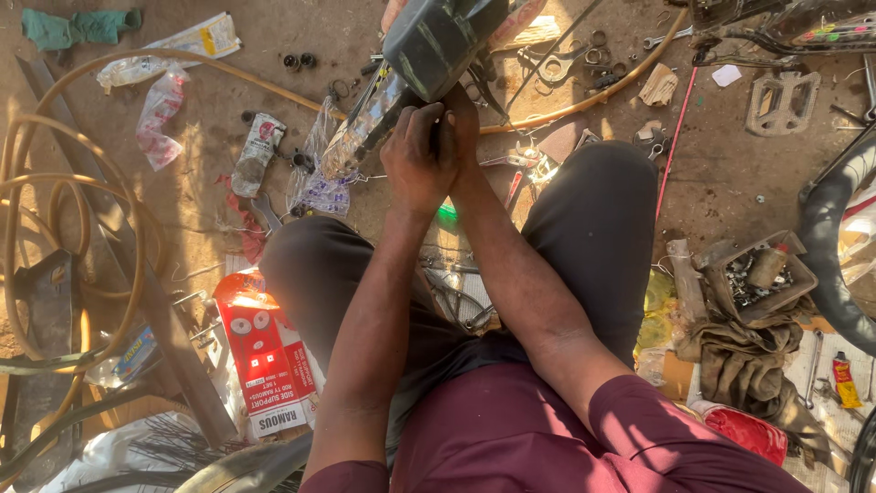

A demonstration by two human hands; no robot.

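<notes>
Seated on a dirt floor, knees apart, both arms stretched forward between them. Left hand closed in a fist around the lower end of a black plastic bicycle saddle, knuckles up. Right hand pressed just beside the left, mostly hidden behind it, fingers apparently curled on the same part; exact grip hard to tell. Saddle held up off the floor and tilted away, probably so the underside and its clamp can be reached and steadied by two hands at once. Clear crinkled plastic wrapping hanging from the saddle's left side, still partly on it.

Spread within arm's reach, likely for convenience: a steel spanner at the top, loose metal rings and washers near it, a grey metal pedal to the right, a tan rubber hose looped at the left. Red and white cardboard package lying by the left knee.

Small open rusty metal box at the right, resting on a crumpled olive-brown rag, filled with nuts, bolts and a short cylinder; kept together there rather than scattered. Small yellow tube beyond it.
</notes>
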